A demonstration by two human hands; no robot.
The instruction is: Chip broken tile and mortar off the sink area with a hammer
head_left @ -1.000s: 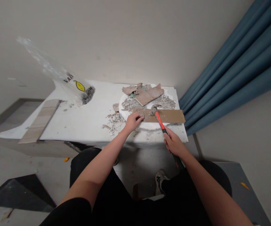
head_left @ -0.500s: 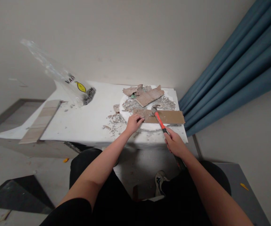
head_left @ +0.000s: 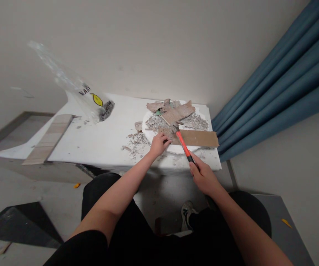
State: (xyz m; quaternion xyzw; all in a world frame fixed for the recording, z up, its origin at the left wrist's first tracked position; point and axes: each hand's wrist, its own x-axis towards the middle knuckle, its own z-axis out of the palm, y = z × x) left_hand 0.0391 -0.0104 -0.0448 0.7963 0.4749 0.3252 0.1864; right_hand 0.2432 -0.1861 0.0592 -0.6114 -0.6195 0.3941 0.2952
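Right hand (head_left: 202, 174) wrapped round the hammer (head_left: 183, 143), left hand (head_left: 160, 145) down at the brown board (head_left: 200, 138)!
And look at that hammer, red shaft slanting away, its head over the board near the left fingers, though whether metal meets board I can't tell! Those left fingers touch the board's crumbly left end; pinching or merely pressing, I can't say. The board lies across the round white slab (head_left: 173, 149) on the desk (head_left: 106, 144), grey rubble (head_left: 196, 122) and broken pieces (head_left: 178, 112) just behind, a clear plastic bag (head_left: 88, 101) well off to the left!
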